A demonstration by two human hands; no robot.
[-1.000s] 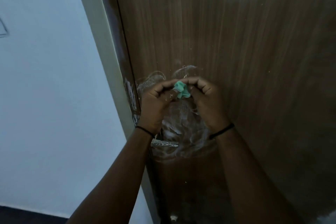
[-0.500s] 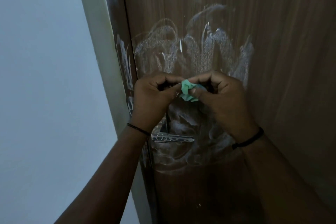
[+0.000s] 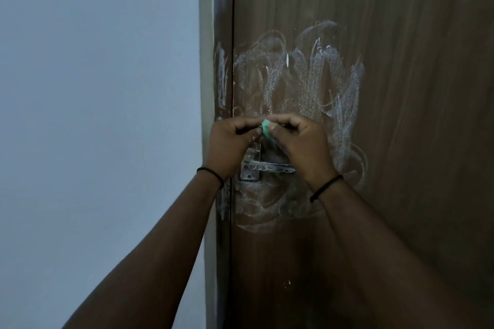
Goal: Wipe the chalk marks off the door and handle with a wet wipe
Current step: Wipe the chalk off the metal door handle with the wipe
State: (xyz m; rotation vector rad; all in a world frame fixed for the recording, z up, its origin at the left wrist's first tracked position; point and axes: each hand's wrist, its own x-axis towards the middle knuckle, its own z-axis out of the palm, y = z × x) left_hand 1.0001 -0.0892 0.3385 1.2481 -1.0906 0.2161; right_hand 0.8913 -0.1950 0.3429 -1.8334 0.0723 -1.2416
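Observation:
A brown wooden door fills the right side, covered with white chalk marks around the lock area. A metal handle with chalk on it shows just below my hands. A small crumpled green wet wipe is pinched between my left hand and my right hand, both held in front of the door above the handle. Fingers hide most of the wipe. More chalk streaks run down the door frame.
A pale blue-white wall lies to the left of the frame. Chalk scribbles continue below the handle, down to about the level of my forearms.
The view has risen, showing more of the chalk above my hands and the handle plate. My hands still work the wipe between them, with less of it showing now.

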